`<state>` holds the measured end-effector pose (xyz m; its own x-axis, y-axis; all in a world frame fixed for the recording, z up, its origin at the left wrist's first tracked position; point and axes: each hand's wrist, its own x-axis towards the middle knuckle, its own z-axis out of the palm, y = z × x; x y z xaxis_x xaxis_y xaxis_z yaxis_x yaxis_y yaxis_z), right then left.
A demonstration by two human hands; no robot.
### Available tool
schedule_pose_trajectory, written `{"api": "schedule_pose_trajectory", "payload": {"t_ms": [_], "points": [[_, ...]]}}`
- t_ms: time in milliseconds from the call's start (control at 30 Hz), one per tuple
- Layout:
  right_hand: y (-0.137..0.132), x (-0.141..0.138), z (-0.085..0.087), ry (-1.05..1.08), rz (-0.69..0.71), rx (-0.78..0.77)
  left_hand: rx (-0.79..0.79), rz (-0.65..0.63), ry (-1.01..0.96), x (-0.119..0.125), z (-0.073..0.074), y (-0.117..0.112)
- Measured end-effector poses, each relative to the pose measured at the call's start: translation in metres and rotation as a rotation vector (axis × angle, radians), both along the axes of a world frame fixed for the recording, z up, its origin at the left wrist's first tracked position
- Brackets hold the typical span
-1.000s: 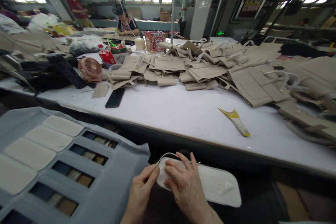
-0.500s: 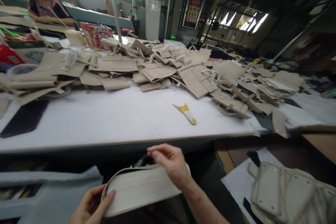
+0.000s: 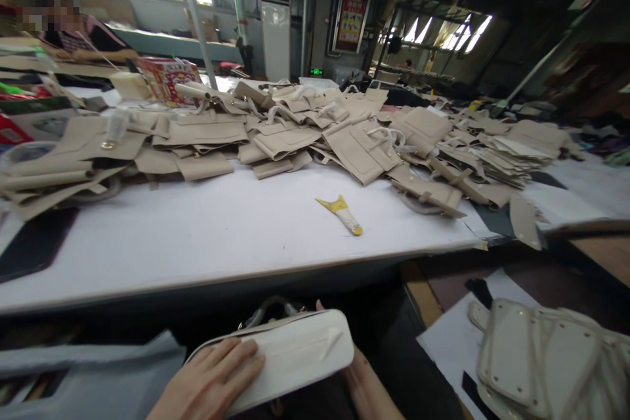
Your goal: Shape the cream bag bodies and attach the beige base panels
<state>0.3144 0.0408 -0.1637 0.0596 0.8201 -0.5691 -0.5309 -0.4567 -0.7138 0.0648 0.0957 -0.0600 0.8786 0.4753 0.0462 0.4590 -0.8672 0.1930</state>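
Observation:
A cream-white oblong bag base panel (image 3: 295, 351) lies across my lap below the table's front edge. My left hand (image 3: 211, 380) rests flat on its left part, fingers stretched out. My right hand (image 3: 357, 384) is under the panel's right end; only a fingertip above its rim and the wrist show, so its grip is hidden. A dark metal handle or strap (image 3: 268, 308) sticks up behind the panel.
The white table (image 3: 197, 236) carries a long heap of beige bag pieces (image 3: 305, 138), a yellow glue tube (image 3: 342, 213) and a black phone (image 3: 34, 243). A stack of cream bag parts (image 3: 546, 357) lies low right. A seated person (image 3: 73, 33) works far left.
The panel has been turned flat and lowered onto my lap. My left hand moved on top of it, and my right hand went from its top edge to underneath it.

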Motion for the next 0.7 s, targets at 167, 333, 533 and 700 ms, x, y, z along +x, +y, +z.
{"api": "schedule_pose_trajectory", "payload": {"t_ms": [167,333,533,700], "points": [[0.006,0.004,0.002,0.051,-0.016,0.066,-0.018,0.107,0.194,0.034,0.009,-0.007],[-0.004,0.008,0.014,0.026,-0.042,0.127,-0.050,-0.106,0.080,0.061,0.012,-0.011],[-0.062,0.021,0.046,0.058,-0.042,0.278,-0.194,-0.013,0.226,0.092,0.033,-0.018],[-0.075,0.032,0.052,-0.070,0.017,0.383,-0.181,-0.029,0.225,0.102,0.037,-0.018]]}}
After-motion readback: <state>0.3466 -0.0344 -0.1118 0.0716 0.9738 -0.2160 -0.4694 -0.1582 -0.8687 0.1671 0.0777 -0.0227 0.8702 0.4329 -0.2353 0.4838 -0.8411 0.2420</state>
